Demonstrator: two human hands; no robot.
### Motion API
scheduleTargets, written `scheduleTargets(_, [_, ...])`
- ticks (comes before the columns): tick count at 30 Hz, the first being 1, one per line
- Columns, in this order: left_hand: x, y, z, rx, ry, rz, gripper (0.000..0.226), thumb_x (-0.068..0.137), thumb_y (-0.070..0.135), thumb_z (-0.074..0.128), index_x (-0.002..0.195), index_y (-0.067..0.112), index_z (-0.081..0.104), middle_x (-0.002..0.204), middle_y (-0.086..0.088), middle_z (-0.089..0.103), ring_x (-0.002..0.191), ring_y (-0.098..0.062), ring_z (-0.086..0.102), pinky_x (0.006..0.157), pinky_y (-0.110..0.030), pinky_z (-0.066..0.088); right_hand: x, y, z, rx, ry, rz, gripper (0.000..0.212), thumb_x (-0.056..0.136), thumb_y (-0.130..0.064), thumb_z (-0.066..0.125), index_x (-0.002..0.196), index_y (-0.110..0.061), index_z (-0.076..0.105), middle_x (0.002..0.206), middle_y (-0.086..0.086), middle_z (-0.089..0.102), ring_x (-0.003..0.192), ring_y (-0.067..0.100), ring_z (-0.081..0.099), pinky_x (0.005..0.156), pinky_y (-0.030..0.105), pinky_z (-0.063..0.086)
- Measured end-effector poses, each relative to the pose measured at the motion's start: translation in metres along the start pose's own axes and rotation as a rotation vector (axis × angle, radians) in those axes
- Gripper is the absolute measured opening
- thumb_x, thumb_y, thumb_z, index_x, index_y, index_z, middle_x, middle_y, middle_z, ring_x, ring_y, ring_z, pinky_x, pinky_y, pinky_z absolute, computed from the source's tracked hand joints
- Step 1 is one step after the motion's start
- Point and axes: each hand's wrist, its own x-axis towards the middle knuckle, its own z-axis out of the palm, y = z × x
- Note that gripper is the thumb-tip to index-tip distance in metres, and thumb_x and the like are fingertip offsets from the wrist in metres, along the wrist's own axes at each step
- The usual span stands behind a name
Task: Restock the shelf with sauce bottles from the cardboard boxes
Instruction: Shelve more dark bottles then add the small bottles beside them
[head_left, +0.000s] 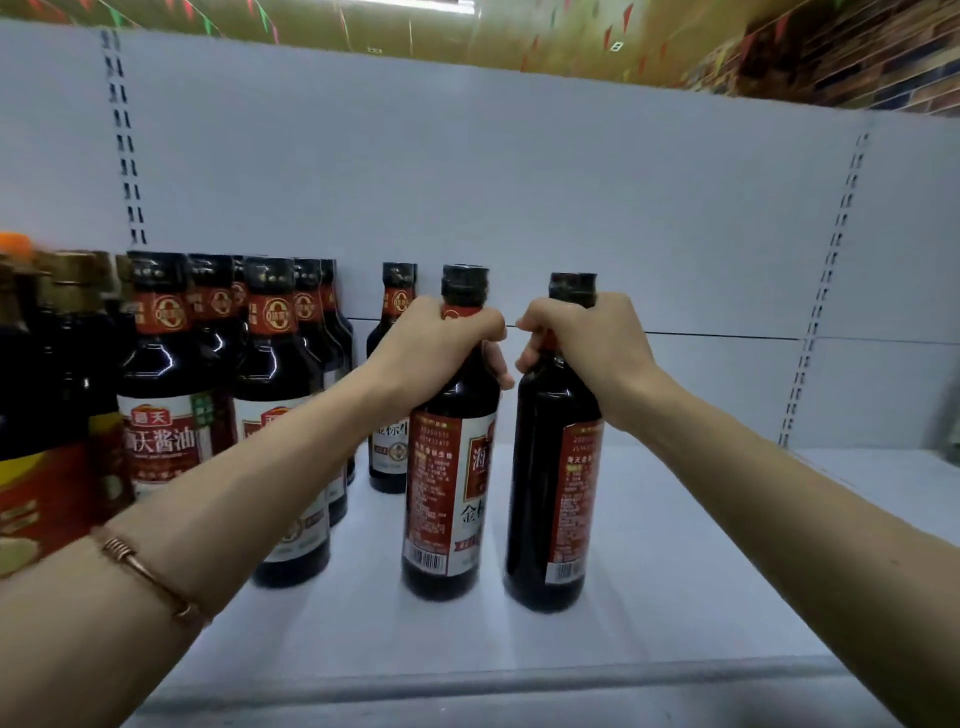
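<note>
White metal shelf (675, 571) lies bare to my right. My left hand (441, 338) grips the neck of one dark glass sauce bottle (447, 493), my right hand (582, 343) another (550, 493); both stand upright, just beside each other, near the stocked glossy row (171, 415).
</note>
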Motion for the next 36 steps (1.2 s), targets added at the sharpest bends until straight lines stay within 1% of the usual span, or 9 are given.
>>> scheduleTargets(4, [0.007,-0.01,0.004,0.026,0.08,-0.005,0.035,0.089,0.019,0.051,0.079,-0.013,0.063,0.074,-0.012,0.074,0.088,-0.041,0.066,0.091,-0.051,0.051,0.009,0.009,0.008,-0.066,0.064,-0.052,0.035,0.078,-0.016,0.061,0.042,-0.014,0.06,0.057,0.006,0.069,0.059,0.019,0.064,0.075,0.041,0.056])
scheduleTargets(10, [0.014,-0.018,0.002,0.087,0.123,0.022,0.04,0.084,0.028,0.055,0.09,-0.01,0.063,0.076,-0.006,0.073,0.075,-0.027,0.068,0.083,-0.048,0.053,0.016,0.014,0.013,-0.118,0.094,-0.071,0.033,0.08,-0.017,0.059,0.047,-0.014,0.06,0.058,0.003,0.07,0.069,0.025,0.069,0.075,0.041,0.058])
scheduleTargets(13, [0.015,-0.022,0.003,0.116,0.199,0.066,0.045,0.081,0.034,0.059,0.089,-0.01,0.058,0.076,-0.02,0.062,0.069,-0.029,0.06,0.074,-0.05,0.051,0.014,0.015,0.015,-0.18,0.133,-0.098,0.029,0.08,-0.019,0.059,0.052,-0.013,0.057,0.061,0.005,0.071,0.066,0.022,0.068,0.068,0.036,0.055])
scheduleTargets(18, [0.013,-0.025,0.006,0.131,0.277,0.082,0.031,0.082,0.042,0.065,0.091,0.012,0.06,0.087,-0.009,0.069,0.082,-0.026,0.067,0.081,-0.05,0.053,-0.003,0.024,0.019,-0.243,0.174,-0.037,0.031,0.082,-0.037,0.063,0.062,-0.016,0.052,0.071,0.006,0.067,0.073,0.022,0.064,0.07,0.038,0.05])
scheduleTargets(22, [0.007,-0.025,0.006,0.182,0.374,0.091,0.025,0.082,0.046,0.067,0.086,0.023,0.058,0.08,0.005,0.068,0.077,-0.012,0.064,0.073,-0.034,0.052,-0.008,0.023,0.022,-0.261,0.172,0.041,0.037,0.083,-0.039,0.061,0.081,-0.003,0.063,0.082,0.009,0.071,0.083,0.026,0.067,0.081,0.045,0.053])
scheduleTargets(28, [-0.006,-0.027,0.003,0.19,0.379,0.174,0.033,0.08,0.057,0.066,0.08,0.024,0.062,0.069,0.011,0.065,0.068,-0.004,0.062,0.059,-0.024,0.044,-0.009,0.024,0.024,-0.299,0.209,0.131,0.035,0.078,-0.048,0.062,0.079,-0.014,0.067,0.086,-0.001,0.071,0.086,0.018,0.065,0.087,0.046,0.054])
scheduleTargets(32, [-0.017,-0.044,0.009,0.138,0.253,0.108,0.048,0.074,0.067,0.063,0.104,0.03,0.06,0.097,0.012,0.066,0.091,-0.008,0.064,0.079,-0.037,0.055,-0.012,0.021,0.028,-0.465,0.298,0.27,0.078,0.064,-0.067,0.066,0.118,-0.013,0.051,0.119,0.003,0.044,0.101,0.022,0.057,0.09,0.043,0.05])
scheduleTargets(34, [-0.036,-0.058,0.014,0.145,0.19,0.051,0.071,0.07,0.064,0.069,0.129,0.034,0.044,0.121,0.012,0.051,0.109,-0.009,0.053,0.091,-0.037,0.049,-0.018,0.021,0.026,-0.535,0.315,0.234,0.077,0.067,-0.067,0.071,0.117,-0.014,0.048,0.115,0.001,0.052,0.102,0.022,0.057,0.087,0.041,0.05])
scheduleTargets(36, [-0.052,-0.067,0.013,0.144,0.15,0.043,0.093,0.066,0.052,0.08,0.14,0.039,0.026,0.13,0.011,0.039,0.115,-0.009,0.046,0.092,-0.034,0.044,-0.022,0.027,0.018,-0.387,0.309,0.152,0.068,0.066,-0.063,0.076,0.107,-0.014,0.052,0.106,-0.001,0.062,0.097,0.018,0.061,0.084,0.038,0.052])
